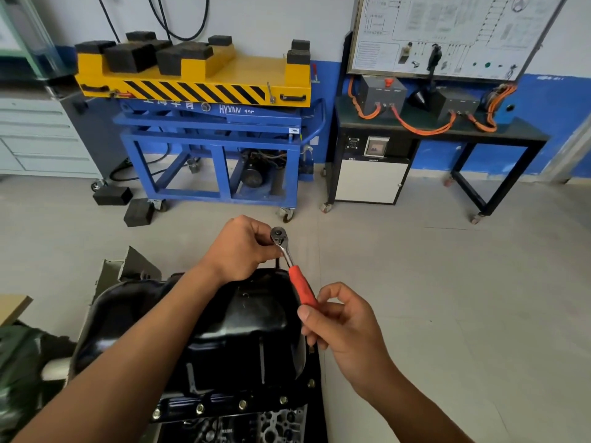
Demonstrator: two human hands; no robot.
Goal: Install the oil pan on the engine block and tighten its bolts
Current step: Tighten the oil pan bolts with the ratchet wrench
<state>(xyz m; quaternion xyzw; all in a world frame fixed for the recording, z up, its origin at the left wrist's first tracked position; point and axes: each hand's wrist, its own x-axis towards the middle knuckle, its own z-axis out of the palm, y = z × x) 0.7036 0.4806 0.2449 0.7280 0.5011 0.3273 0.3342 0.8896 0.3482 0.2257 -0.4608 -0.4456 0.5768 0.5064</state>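
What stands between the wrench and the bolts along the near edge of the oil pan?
Nothing visible. The left hand and the right hand hold the wrench up near the far end of the oil pan; the bolts on its near edge lie uncovered.

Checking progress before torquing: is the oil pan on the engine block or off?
On: the oil pan sits flange-down, with bolts standing along its near edge.

Engine block (279,423) partly beyond bottom edge
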